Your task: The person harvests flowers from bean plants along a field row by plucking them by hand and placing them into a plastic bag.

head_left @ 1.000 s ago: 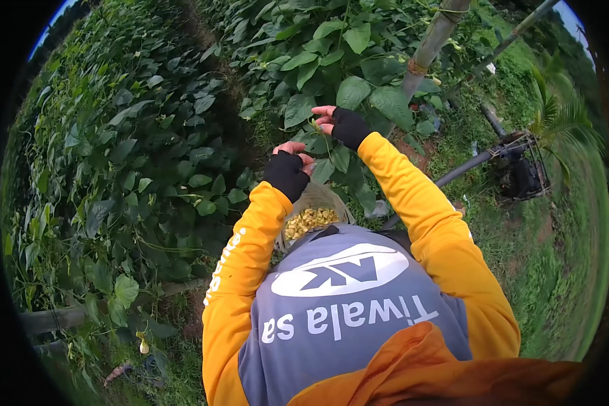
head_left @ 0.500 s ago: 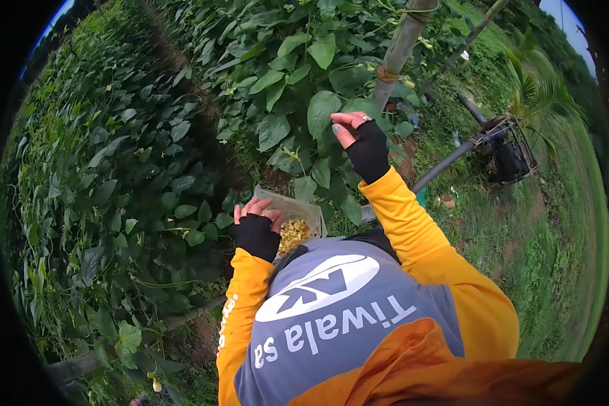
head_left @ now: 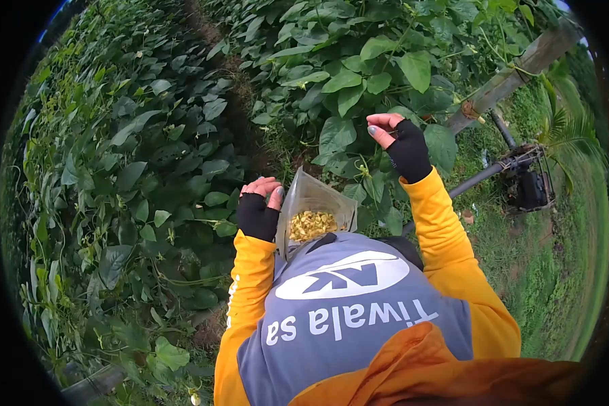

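At my waist hangs a translucent plastic container (head_left: 326, 191), its mouth facing up, with small yellow pieces (head_left: 311, 224) heaped at the bottom; they look like flowers or buds. Just left of its wall is my left hand (head_left: 258, 208) in a black fingerless glove, fingers together and loosely curled, the palm side hidden. My right hand (head_left: 407, 145), gloved alike, is raised beside the leafy vine (head_left: 338, 135). Its thumb and index finger are pinched close; anything between them is too small to make out. A pale yellow-green blossom (head_left: 365, 172) shows on the vine below that hand.
Dense green vines (head_left: 115, 169) fill the left side, and a dark gap runs between two rows. A slanting bamboo pole (head_left: 521, 74) stands at the upper right. Beyond my right arm a grey pipe (head_left: 477, 177) leads to a dark device (head_left: 526, 186) over grass.
The view has turned, so the container now shows more fully. My left hand's fingers have drawn closer together, at the container's left side. My right hand keeps its pinch near the leaves.
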A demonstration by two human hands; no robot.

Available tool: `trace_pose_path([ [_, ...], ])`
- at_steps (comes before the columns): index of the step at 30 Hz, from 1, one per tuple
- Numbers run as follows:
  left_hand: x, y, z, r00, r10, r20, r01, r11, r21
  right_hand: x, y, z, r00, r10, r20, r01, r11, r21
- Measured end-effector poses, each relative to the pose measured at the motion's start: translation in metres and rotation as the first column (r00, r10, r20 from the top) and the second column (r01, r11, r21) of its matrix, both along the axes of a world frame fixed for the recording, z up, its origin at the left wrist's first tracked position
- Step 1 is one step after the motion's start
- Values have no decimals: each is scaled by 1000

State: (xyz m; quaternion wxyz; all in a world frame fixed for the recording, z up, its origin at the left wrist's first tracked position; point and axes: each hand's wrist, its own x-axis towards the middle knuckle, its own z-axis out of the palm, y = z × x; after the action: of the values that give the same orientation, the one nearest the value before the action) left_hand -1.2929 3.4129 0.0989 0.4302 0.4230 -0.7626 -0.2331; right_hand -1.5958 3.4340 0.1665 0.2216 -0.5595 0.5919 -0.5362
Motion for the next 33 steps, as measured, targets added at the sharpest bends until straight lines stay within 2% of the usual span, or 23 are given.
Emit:
trace_pose_path([
  [2,24,-22,5,998,62,-8,-62,998,3,15,-27,-1,992,52,-112,-52,999,-5],
  [7,92,-65,24,946,301,-121,-296,953,61,42,-82,3,980,109,-167,-103,994,42],
  [12,132,-108,38,897,419,-143,-414,908,64,57,-98,17,966,141,-218,-95,973,209],
  [14,135,-127,39,906,392,-160,-388,920,60,60,-99,15,979,149,-136,-110,960,258],
  [18,126,-178,33,913,336,-231,-329,942,70,70,-94,21,987,137,-87,-103,943,316],
  [19,117,-189,42,914,331,-234,-323,944,71,70,-93,21,977,146,-155,-90,943,321],
  [22,91,-226,59,918,265,-296,-268,963,31,76,-97,34,976,137,-168,-76,941,329],
  [25,66,-261,69,899,168,-404,-186,983,-6,81,-106,40,972,193,-136,-143,939,313],
  [30,18,-319,79,920,-1,-391,-57,989,-136,78,-124,57,977,207,-52,-179,928,327],
  [33,-22,-360,81,935,-165,-315,114,978,-174,61,-138,67,985,114,-126,-82,969,234],
])
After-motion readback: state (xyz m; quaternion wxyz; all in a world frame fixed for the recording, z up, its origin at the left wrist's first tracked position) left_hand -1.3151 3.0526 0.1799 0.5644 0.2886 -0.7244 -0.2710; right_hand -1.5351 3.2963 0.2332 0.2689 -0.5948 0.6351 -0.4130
